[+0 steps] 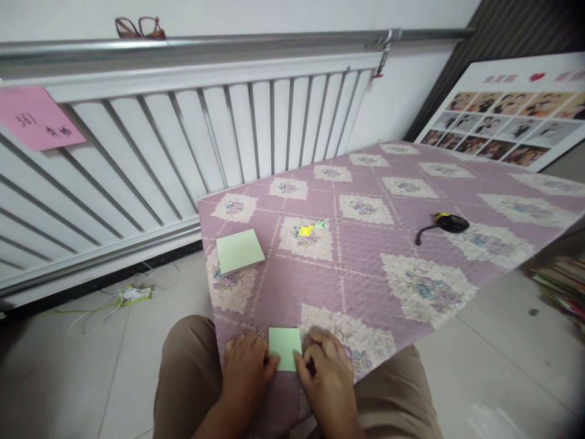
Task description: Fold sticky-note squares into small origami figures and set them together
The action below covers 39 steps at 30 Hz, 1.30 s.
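Note:
A small light-green square of paper (pixel 285 349) lies flat near the front edge of the cloth-covered table. My left hand (pixel 247 366) rests at its left side, fingers curled, the thumb on the lower left edge. On the other side is my right hand (pixel 326 372), its fingers bent and its thumb and forefinger at the paper's right edge. A thicker stack of green paper (pixel 241 250) sits farther back on the left. Beyond my hands are a small yellow folded paper (pixel 306 231) and a small green folded paper (pixel 321 225), side by side.
A black object with a cord or strap (pixel 451 223) lies on the right of the purple patterned tablecloth (pixel 315 286). A white radiator (pixel 219 128) lines the far side. A photo board (pixel 503 116) leans at back right. A power strip (pixel 137 294) is on the floor.

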Available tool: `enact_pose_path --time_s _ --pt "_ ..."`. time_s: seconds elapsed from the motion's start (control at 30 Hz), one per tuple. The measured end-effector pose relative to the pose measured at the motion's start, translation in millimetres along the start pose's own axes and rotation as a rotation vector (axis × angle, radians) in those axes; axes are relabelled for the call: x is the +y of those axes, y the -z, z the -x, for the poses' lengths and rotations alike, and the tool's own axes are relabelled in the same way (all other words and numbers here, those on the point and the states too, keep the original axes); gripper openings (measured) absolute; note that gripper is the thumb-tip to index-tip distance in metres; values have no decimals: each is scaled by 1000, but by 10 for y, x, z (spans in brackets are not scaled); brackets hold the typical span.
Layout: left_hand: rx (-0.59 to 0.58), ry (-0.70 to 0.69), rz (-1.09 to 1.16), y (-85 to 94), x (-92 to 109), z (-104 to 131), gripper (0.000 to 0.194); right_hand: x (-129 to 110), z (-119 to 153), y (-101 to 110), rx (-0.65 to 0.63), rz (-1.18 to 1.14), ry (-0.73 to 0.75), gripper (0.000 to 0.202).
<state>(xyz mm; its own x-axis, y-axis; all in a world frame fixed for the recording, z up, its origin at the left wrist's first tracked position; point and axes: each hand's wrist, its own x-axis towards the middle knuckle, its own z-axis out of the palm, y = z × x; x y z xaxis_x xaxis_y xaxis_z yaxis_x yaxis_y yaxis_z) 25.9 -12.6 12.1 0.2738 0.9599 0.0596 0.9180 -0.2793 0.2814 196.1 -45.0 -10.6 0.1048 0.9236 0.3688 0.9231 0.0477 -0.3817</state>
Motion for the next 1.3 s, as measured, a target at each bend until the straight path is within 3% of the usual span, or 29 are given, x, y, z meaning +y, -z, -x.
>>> enact_pose_path --time_s 0.13,0.27,0.37,0.47,0.57,0.7,0.83,1.0,1.3 --pt "135 -63 41 -113 -27 35 6 -8 8 26 -14 -13 -22 11" --pt "310 -405 32 -188 -53 -2 8 -21 13 35 -17 -19 -12 9" --pt "187 -703 -49 -158 -62 -61 7 -4 7 38 0 -17 19 8" --pt "100 -820 -142 -119 -68 -108 11 65 23 46 67 0 110 8" --pt "129 -865 -164 -153 -79 -136 12 172 106 24 153 40 288 18" --pt "198 -887 -137 -262 -109 -144 14 279 291 -93 127 123 537 36" --pt "211 -869 -147 -288 -177 -79 11 297 377 -165 84 200 516 45" --pt "230 -827 -164 -273 -326 86 21 197 327 -36 -32 201 528 55" --pt "263 -796 -190 -139 -521 268 25 94 330 160 -84 99 464 42"
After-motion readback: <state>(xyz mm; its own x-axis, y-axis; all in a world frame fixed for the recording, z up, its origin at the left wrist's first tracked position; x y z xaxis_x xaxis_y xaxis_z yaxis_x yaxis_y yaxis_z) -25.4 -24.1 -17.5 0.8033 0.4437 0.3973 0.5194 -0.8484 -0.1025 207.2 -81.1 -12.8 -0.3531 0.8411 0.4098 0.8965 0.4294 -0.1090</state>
